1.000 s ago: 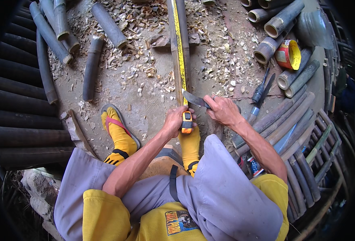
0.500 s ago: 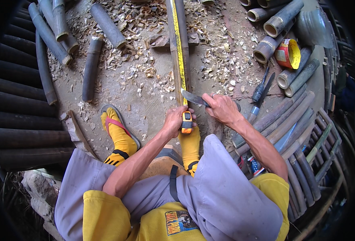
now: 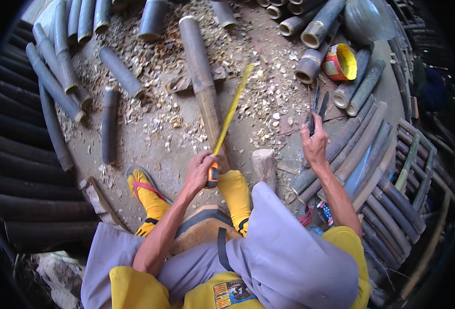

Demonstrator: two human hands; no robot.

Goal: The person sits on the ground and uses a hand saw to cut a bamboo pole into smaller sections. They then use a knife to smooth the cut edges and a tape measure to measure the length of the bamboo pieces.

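Note:
My left hand (image 3: 200,169) is closed round an orange and black tape measure (image 3: 213,175). Its yellow blade (image 3: 232,113) sticks out away from me, slanting to the right of a bamboo pole (image 3: 197,64). That pole runs from near my right foot to a far end resting across a low wooden piece. Off to the right, my right hand (image 3: 316,141) has its fingers curled round a dark-handled tool (image 3: 311,122) beside a knife blade (image 3: 324,103). Which handle belongs to which blade is partly hidden by the fingers.
Cut bamboo lengths (image 3: 119,71) lie at the far left; more are stacked right. A red and yellow can (image 3: 340,63) lies tipped among them. A short wooden stump (image 3: 264,167) stands near my right knee. Shavings (image 3: 160,103) cover the ground. Dark bamboo poles (image 3: 42,206) line the left.
My right hand has left the pole with its knife and moved right to the tools on the ground. The tape blade has come off the pole, its far end now in view. The view has shifted.

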